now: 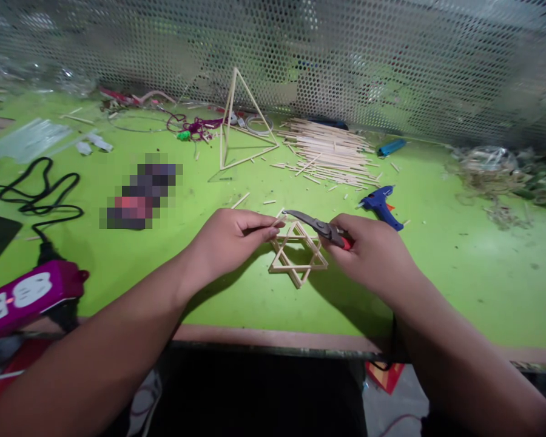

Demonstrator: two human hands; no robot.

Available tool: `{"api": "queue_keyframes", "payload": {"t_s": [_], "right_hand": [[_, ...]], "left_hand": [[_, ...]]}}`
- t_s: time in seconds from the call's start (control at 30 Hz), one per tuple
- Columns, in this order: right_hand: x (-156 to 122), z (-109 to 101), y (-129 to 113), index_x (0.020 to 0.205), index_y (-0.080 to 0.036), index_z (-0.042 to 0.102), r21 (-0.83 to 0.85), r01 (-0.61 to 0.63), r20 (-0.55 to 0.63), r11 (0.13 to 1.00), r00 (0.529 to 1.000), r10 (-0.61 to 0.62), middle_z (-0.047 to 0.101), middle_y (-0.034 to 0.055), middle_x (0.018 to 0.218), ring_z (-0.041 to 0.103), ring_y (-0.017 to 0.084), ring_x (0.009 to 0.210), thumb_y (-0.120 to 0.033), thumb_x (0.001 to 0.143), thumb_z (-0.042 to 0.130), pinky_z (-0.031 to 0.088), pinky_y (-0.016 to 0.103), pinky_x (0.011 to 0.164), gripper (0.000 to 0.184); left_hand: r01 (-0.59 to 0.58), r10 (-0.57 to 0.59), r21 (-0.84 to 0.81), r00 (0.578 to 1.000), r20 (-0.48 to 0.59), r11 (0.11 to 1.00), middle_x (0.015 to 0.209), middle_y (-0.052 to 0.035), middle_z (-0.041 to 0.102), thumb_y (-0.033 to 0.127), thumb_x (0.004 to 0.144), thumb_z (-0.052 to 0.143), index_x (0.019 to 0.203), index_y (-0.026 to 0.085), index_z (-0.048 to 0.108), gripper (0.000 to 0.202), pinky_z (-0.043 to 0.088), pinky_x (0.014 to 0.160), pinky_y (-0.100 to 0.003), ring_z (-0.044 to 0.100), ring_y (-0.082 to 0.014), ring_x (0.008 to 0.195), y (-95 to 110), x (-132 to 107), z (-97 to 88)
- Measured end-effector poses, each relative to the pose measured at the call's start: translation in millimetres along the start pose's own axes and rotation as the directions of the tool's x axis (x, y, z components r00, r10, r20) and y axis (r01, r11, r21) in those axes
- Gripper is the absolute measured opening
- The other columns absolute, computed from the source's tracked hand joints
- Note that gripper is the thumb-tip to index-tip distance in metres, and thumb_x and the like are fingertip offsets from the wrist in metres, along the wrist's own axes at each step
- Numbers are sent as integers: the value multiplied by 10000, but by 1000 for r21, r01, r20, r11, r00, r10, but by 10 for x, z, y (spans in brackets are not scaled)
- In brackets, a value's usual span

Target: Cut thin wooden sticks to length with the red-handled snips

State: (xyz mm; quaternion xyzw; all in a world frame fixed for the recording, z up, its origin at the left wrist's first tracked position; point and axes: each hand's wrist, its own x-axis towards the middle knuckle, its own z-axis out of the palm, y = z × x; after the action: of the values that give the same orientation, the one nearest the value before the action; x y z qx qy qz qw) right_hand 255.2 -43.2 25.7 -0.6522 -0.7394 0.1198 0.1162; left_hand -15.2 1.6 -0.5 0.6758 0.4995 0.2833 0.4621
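Observation:
My left hand (232,240) pinches a short thin wooden stick (279,217) between thumb and fingertips. In my right hand (368,246) is a pair of pruning shears (316,224) with red on the handle, its curved dark blades pointing left to the stick's upper end. Whether the blades touch the stick I cannot tell. Just below and between my hands, a six-pointed star frame (298,266) made of thin wooden sticks rests on the green tabletop (246,297). My fingers and the shears cover parts of its upper side.
Behind stand a stick pyramid frame (252,161) and a pile of wooden sticks (332,149). A blue glue gun (382,206) lies right. Left are a purple power strip (31,297), a black cord (40,212) and clear glue sticks (31,136). A perforated metal panel (273,54) borders the back.

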Motion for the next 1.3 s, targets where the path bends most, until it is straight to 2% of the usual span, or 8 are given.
{"api": "queue_keyframes", "payload": {"t_s": [0.13, 0.23, 0.53, 0.67, 0.9, 1.1, 1.2, 1.3], "right_hand": [[-21, -15, 40, 709, -274, 451, 55, -3, -42, 998, 999, 6, 588, 10, 653, 467, 196, 611, -326, 889, 634, 292, 358, 603, 262], [-18, -29, 77, 722, -277, 462, 27, -32, -67, 999, 997, 34, 581, 7, 647, 467, 197, 604, -336, 905, 646, 300, 355, 592, 266], [32, 5, 88, 840, -281, 444, -15, 0, -3, 1000, 1000, 0, 640, 44, 812, 525, 220, 695, -383, 1012, 609, 309, 359, 629, 259], [34, 3, 85, 864, -278, 437, -41, 7, 1, 999, 1000, -7, 644, 53, 849, 525, 221, 707, -377, 1015, 598, 307, 357, 632, 241], [26, 16, 122, 991, -256, 581, -80, -33, -22, 996, 999, 31, 722, 76, 944, 599, 247, 773, -338, 939, 665, 350, 357, 655, 129], [75, 26, 243, 1169, -219, 673, -73, -115, 13, 991, 993, 117, 779, 110, 990, 692, 288, 815, -304, 915, 689, 416, 363, 678, 268], [154, 35, 340, 1314, -177, 694, -38, -106, 20, 994, 994, 106, 816, 160, 1098, 747, 330, 925, -301, 945, 699, 485, 384, 735, 390], [250, 62, 414, 1399, -145, 690, -17, -73, 27, 997, 997, 74, 815, 205, 1251, 769, 353, 1050, -262, 976, 684, 539, 411, 828, 438]], "left_hand": [[51, -52, -40, 998, -30, 998, 1162, -20, 908, 361, 946, 847, 1114, 346, 940, 192, 671, 1090, -478, 861, -285, 1082, -11, 6, -8], [67, -69, -30, 996, -51, 997, 1137, -27, 911, 349, 922, 867, 1082, 337, 945, 178, 677, 1078, -483, 860, -291, 1077, 4, 9, -14], [43, -43, 4, 996, -82, 999, 1078, -46, 915, 401, 886, 907, 1034, 290, 952, 190, 689, 977, -414, 861, -294, 1028, 2, 4, -3], [41, -41, -7, 996, -77, 999, 1088, -49, 915, 425, 894, 904, 1064, 300, 951, 216, 685, 988, -410, 860, -288, 1038, -5, 7, -9], [61, -62, -17, 995, -73, 998, 1101, -55, 914, 438, 883, 918, 1065, 307, 953, 227, 683, 956, -394, 854, -281, 1022, -19, 20, -16], [179, -190, -94, 974, -127, 979, 942, -62, 900, 487, 864, 945, 1110, 269, 946, 329, 643, 679, -317, 791, -210, 723, -2, 83, -112], [206, -228, -120, 951, -210, 971, 917, -62, 889, 420, 855, 964, 1128, 248, 942, 323, 646, 673, -310, 769, -188, 686, 14, 120, -199], [195, -250, -239, 942, -222, 951, 1001, -79, 894, 417, 791, 1025, 1129, 232, 939, 394, 678, 717, -325, 763, -172, 705, -24, 165, -239]]}}
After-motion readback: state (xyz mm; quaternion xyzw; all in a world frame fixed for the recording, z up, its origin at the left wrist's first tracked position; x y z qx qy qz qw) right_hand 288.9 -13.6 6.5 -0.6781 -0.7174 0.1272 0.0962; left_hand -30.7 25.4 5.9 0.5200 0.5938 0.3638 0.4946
